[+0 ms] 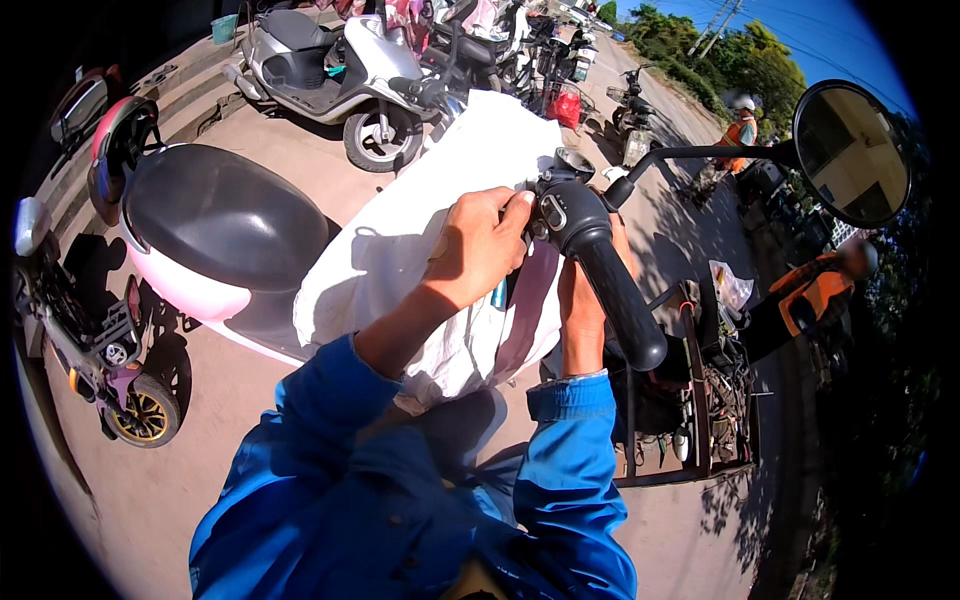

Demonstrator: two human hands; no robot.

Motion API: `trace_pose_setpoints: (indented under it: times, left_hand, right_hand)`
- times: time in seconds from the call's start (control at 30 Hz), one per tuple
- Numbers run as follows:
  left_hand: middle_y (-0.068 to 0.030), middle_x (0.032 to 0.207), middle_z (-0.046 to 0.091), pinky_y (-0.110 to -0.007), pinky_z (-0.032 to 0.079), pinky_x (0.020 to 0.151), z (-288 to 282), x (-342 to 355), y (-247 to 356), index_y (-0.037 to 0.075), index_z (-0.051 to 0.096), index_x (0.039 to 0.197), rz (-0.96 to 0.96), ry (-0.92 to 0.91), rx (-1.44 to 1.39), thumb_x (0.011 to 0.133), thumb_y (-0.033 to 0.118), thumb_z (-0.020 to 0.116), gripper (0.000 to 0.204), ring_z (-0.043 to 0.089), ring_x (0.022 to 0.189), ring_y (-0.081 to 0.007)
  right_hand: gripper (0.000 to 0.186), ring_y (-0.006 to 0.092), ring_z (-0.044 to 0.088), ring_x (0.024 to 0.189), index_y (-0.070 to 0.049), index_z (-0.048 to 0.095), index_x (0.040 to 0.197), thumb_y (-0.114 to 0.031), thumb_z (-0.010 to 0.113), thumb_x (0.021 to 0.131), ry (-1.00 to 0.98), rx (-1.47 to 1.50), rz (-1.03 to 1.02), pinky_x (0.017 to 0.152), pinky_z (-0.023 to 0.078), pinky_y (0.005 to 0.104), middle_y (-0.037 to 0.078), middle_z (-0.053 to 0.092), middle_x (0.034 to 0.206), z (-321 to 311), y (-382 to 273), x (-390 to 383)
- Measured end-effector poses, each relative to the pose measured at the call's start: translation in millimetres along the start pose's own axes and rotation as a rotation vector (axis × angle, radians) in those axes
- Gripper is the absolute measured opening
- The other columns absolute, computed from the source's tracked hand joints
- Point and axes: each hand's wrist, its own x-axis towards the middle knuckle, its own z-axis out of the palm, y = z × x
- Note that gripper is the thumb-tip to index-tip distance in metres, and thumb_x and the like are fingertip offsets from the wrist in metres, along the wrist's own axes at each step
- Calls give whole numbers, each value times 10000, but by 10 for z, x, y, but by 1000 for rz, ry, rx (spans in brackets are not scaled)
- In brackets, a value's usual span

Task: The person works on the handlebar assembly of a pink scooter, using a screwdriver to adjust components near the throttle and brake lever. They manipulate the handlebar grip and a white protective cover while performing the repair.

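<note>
Before me stands a pink scooter (190, 285) with a black seat (225, 205). A white cloth sheet (390, 235) drapes over its front. My left hand (480, 245) is closed, thumb and fingers pressed together at the inner end of the handlebar by the black switch housing (570, 215); what they pinch is hidden. My right hand (585, 300) reaches up behind the black handlebar grip (622, 300), which covers its fingers. A round mirror (850, 150) stands out on a black stalk to the right.
A silver scooter (370, 70) and several others are parked ahead. At far left is a small vehicle with a yellow-rimmed wheel (145, 412). A metal-framed cart (700, 400) full of parts stands at right. Two people in orange vests, one person (740, 133) farther off, are on the right.
</note>
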Motion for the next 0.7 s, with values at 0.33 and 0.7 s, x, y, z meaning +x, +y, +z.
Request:
trace_pose_setpoints:
  times: [0.33,0.7]
  left_hand:
    - [-37,646,576,-264,466,510,144,13,-187,20,642,1100,-11,-39,-205,1128,298,464,332,563,508,-129]
    - [4,699,462,-280,378,507,88,-52,-55,100,558,1095,-351,-180,-842,1122,434,444,354,425,547,-111]
  right_hand:
    - [310,252,704,835,25,674,1200,-101,678,918,0,58,-42,771,536,359,166,724,957,6,6,-6]
    - [580,325,665,880,-3,675,1312,-68,781,746,-22,150,26,803,505,409,143,675,925,16,-34,-5]
